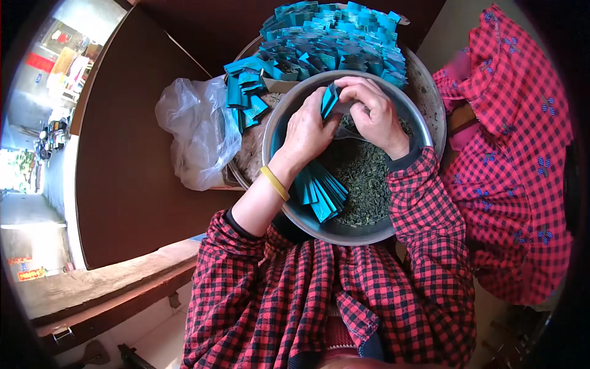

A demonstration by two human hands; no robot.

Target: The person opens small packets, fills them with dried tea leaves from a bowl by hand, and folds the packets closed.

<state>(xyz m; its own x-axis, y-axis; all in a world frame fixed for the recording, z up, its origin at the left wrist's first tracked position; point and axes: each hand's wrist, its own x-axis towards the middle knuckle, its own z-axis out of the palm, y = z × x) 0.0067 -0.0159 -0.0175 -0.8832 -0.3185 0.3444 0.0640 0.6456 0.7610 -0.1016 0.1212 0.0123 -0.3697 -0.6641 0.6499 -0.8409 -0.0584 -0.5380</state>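
A small blue foil packet stands upright in my left hand, pinched between thumb and fingers. My right hand curls in from the other side, its fingertips at the packet's top edge. Both hands are over a round metal basin holding dark, dried, curled leaves. Under my left wrist, a fanned stack of flat blue packets leans inside the basin. Beneath my right hand shows part of a shiny, scoop-like object; its handle is hidden.
Behind the basin, a large heap of blue packets rests in a wide round tray. Several loose packets lie beside a crumpled clear plastic bag. A brown panel stands left; red checked cloth hangs right.
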